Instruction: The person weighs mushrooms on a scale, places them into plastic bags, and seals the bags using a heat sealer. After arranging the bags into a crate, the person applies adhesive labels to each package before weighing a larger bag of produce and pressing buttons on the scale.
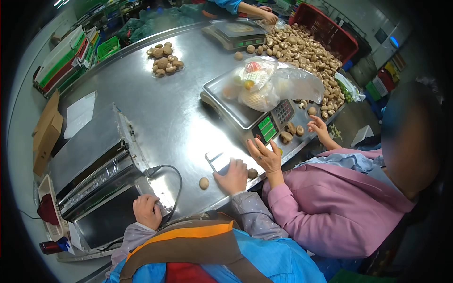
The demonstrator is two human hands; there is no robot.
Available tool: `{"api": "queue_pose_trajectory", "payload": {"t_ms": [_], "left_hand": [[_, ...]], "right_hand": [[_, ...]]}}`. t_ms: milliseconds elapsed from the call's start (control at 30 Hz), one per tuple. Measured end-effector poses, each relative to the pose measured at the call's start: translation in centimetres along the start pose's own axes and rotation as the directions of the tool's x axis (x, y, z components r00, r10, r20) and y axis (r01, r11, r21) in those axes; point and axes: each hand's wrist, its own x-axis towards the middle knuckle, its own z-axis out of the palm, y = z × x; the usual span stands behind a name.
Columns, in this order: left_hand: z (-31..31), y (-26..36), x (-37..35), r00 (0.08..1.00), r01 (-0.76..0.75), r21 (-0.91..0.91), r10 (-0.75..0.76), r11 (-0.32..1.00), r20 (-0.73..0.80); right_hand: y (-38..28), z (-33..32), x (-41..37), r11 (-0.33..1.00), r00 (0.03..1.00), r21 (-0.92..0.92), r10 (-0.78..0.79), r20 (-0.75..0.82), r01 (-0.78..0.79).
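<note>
My left hand point(147, 211) rests with curled fingers at the edge of the film wrapping machine point(99, 193), close to its black cable; nothing shows in it. My right hand point(232, 177) is low over the table, its thumb and fingers around the lower end of a phone point(217, 162) lying there. That hand covers part of the phone. One mushroom point(204, 183) sits to the left of my right hand, and a darker mushroom point(252, 173) to its right.
On my right, a person in a pink jacket point(330, 203) holds both hands up near a scale point(236, 101) bearing bagged fruit point(257, 85). Behind are a mushroom heap point(302, 47), a red crate point(325, 30), another scale point(236, 32) and two mushroom packs point(167, 65). Another person's hand point(270, 18) is beyond.
</note>
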Motion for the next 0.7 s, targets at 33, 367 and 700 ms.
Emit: {"api": "queue_pose_trajectory", "payload": {"t_ms": [33,367,700], "left_hand": [[-0.07,0.02,0.06,1.0,0.001,-0.006,-0.001,1.0,-0.004],[-0.11,-0.23,-0.24,0.999,0.022,0.011,-0.023,1.0,0.034],[0.05,-0.19,-0.2,0.999,0.029,0.014,-0.03,0.999,0.025]], "right_hand": [[0.01,0.01,-0.04,1.0,1.0,-0.004,0.006,0.004,-0.006],[0.4,0.61,0.04,0.999,1.0,-0.035,-0.009,-0.026,0.008],[0.21,0.46,0.06,1.0,0.998,-0.018,-0.018,-0.053,0.017]]}}
